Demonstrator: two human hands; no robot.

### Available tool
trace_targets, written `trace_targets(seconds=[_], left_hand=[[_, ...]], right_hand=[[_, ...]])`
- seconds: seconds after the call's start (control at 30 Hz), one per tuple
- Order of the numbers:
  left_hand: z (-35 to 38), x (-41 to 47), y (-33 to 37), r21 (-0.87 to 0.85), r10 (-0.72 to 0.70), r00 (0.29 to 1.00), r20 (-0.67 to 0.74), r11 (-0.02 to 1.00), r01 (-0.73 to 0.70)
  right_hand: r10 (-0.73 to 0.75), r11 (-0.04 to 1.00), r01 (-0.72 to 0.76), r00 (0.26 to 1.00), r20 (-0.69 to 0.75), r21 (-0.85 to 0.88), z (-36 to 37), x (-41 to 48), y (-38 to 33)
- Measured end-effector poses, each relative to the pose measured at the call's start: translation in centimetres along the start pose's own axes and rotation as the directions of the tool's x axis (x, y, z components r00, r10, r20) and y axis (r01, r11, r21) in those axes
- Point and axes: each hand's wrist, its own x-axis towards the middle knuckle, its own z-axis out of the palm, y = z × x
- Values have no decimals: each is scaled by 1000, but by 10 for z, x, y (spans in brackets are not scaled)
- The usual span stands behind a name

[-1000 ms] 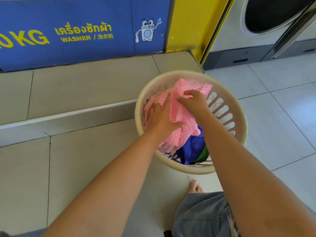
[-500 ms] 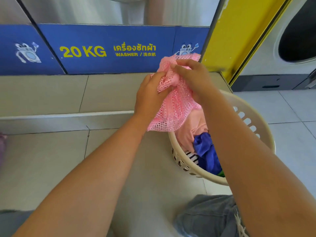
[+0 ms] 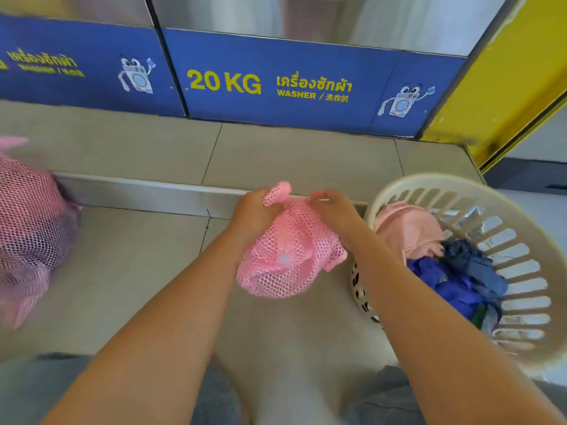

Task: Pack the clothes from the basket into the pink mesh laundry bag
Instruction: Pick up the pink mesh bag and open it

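A crumpled pink mesh laundry bag hangs in front of me, above the tiled floor. My left hand is shut on its bunched top edge. My right hand pinches the same edge a little to the right. To the right stands a round cream basket with slotted walls. Inside it lie a pale pink garment, dark blue clothes and a bit of green cloth. The bag looks empty.
A second pink mesh bag, stuffed full, sits at the far left on the floor. A tiled step with a metal edge runs across ahead, below blue washer panels. My knees in grey shorts are at the bottom.
The mesh bag has come up out of the basket and moved left, now held over the floor. The view has swung left, showing the full bag.
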Motion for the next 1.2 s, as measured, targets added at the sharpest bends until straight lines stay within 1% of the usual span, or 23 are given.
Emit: trace_targets(seconds=[0.07, 0.1, 0.17, 0.23, 0.3, 0.37, 0.4, 0.47, 0.5, 0.53, 0.57, 0.67, 0.73, 0.8, 0.83, 0.9, 0.97, 1.0, 1.07, 1.13, 1.2], left_hand=[[5, 5, -12, -63, -71, 997, -16, 996, 70], [8, 8, -17, -90, -93, 995, -19, 992, 91], [13, 12, -22, -120, -124, 992, -17, 985, 121], [20, 18, -24, -143, -140, 990, -24, 980, 136], [25, 23, -22, -166, -150, 988, -31, 976, 143], [27, 28, -17, -166, -151, 987, -45, 976, 142], [28, 30, -14, -172, -150, 987, -50, 975, 139], [29, 35, -12, -189, -159, 985, -60, 971, 145], [29, 37, -13, -182, -163, 984, -64, 972, 149], [29, 40, -14, -159, -164, 984, -66, 976, 151], [29, 41, -14, -136, -157, 985, -67, 980, 147], [27, 45, -14, -100, -92, 994, -52, 991, 87], [27, 45, -15, 28, -76, 995, -68, 997, 78], [28, 40, -17, 195, -77, 983, -165, 975, 109], [30, 35, -17, 247, -56, 971, -232, 962, 115], [32, 23, -13, 319, 58, 932, -359, 945, 64], [36, 10, -11, 371, 155, 898, -412, 928, 10], [39, 4, -10, 361, 159, 899, -408, 933, -1], [43, -4, -13, 232, 85, 927, -366, 973, 2], [46, -8, -16, 50, -19, 961, -275, 998, 34], [47, -10, -15, -73, -93, 980, -175, 994, 81]], right_hand=[[-2, 993, 1, 1000, -6, -116, 8, -3, 16], [-9, 983, 2, 999, -38, -184, 10, -3, 23], [-81, 958, 45, 990, -116, -284, 13, -6, 30], [-151, 955, 112, 981, -125, -275, 13, -10, 33], [-202, 954, 182, 977, -65, -237, 14, -14, 34], [-230, 937, 229, 973, 24, -263, 15, -17, 32], [-224, 918, 240, 971, 85, -315, 15, -19, 30], [-212, 818, 277, 960, 183, -505, 17, -19, 31], [-214, 770, 293, 956, 203, -567, 18, -19, 32], [-220, 753, 299, 954, 203, -586, 19, -19, 32], [-221, 768, 293, 956, 194, -569, 19, -19, 32], [-194, 875, 231, 972, 129, -426, 20, -17, 29], [-137, 949, 148, 989, 58, -278, 19, -15, 25], [-50, 994, 48, 999, -19, -99, 18, -13, 23], [2, 1000, -3, 999, -39, -8, 18, -12, 22], [95, 987, -88, 994, -47, 138, 18, -10, 21], [156, 954, -144, 987, -27, 262, 21, -8, 19], [171, 934, -159, 985, -10, 319, 22, -7, 17], [169, 898, -166, 985, 28, 407, 25, -7, 13], [142, 867, -156, 988, 64, 474, 27, -9, 10], [110, 849, -147, 989, 102, 508, 28, -12, 8]])
